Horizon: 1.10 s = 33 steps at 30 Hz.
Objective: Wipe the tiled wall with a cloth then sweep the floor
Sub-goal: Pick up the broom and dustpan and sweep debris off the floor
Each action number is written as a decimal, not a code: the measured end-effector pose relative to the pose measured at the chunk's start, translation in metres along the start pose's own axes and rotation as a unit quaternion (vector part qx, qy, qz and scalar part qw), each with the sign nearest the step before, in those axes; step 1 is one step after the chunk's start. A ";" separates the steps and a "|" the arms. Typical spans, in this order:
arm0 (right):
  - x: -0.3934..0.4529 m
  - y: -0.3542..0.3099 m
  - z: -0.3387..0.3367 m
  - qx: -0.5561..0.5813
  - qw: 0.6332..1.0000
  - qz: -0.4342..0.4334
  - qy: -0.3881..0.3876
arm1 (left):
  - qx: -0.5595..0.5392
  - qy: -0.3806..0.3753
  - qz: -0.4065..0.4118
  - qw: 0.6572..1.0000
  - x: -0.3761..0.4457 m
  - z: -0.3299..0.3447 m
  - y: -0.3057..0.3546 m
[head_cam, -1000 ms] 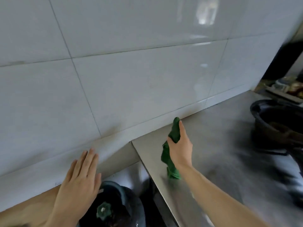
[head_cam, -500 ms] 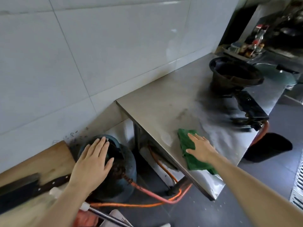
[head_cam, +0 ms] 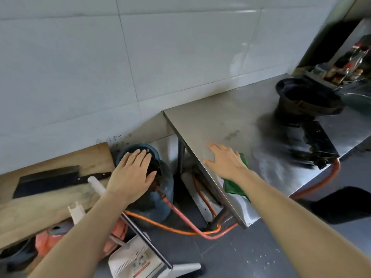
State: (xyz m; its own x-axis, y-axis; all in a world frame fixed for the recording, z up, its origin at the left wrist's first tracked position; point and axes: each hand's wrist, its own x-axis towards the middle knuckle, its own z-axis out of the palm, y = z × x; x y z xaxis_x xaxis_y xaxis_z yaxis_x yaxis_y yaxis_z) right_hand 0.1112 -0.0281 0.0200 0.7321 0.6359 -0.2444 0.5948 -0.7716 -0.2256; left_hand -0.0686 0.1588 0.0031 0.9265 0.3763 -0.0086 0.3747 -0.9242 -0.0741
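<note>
The white tiled wall (head_cam: 180,57) fills the upper view. A green cloth (head_cam: 233,186) lies flat on the steel table (head_cam: 230,117) near its front left edge, partly hidden under my right wrist. My right hand (head_cam: 224,161) hovers over the table just beyond the cloth, fingers spread, holding nothing. My left hand (head_cam: 132,175) rests flat and open on top of a blue gas cylinder (head_cam: 162,189). A white dustpan (head_cam: 132,261) and a brush (head_cam: 184,270) with a metal handle (head_cam: 144,237) stand on the grey floor (head_cam: 230,253) below my left arm.
A cleaver (head_cam: 48,180) lies on a wooden board (head_cam: 40,201) at the left. Orange hoses (head_cam: 180,230) loop from the cylinder under the table. A black wok burner (head_cam: 307,101) sits at the table's right end. White specks dot the floor.
My right hand brought the cloth down from the wall, laid it on the table and slid forward off it. My left hand dropped from the wall onto the cylinder.
</note>
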 end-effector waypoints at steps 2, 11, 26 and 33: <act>-0.007 -0.015 -0.003 -0.015 0.999 -0.045 -0.003 | -0.007 0.005 -0.022 1.000 -0.021 -0.008 0.004; -0.047 -0.111 0.012 -0.071 0.972 -0.217 -0.051 | -0.004 0.047 -0.105 0.993 -0.128 -0.017 -0.022; -0.042 -0.257 0.107 -0.051 0.962 -0.244 -0.112 | -0.061 -0.071 -0.092 0.991 -0.181 0.055 -0.138; 0.017 -0.309 0.150 0.018 0.982 -0.168 -0.084 | -0.080 -0.100 -0.002 0.992 -0.144 0.122 -0.174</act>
State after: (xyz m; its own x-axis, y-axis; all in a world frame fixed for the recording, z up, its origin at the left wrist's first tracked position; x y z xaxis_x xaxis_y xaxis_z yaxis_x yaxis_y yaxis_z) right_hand -0.1098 0.2238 -0.0560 0.4290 0.8516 -0.3012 0.7792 -0.5175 -0.3535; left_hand -0.2719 0.2730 -0.1047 0.9054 0.3704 -0.2075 0.3937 -0.9154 0.0839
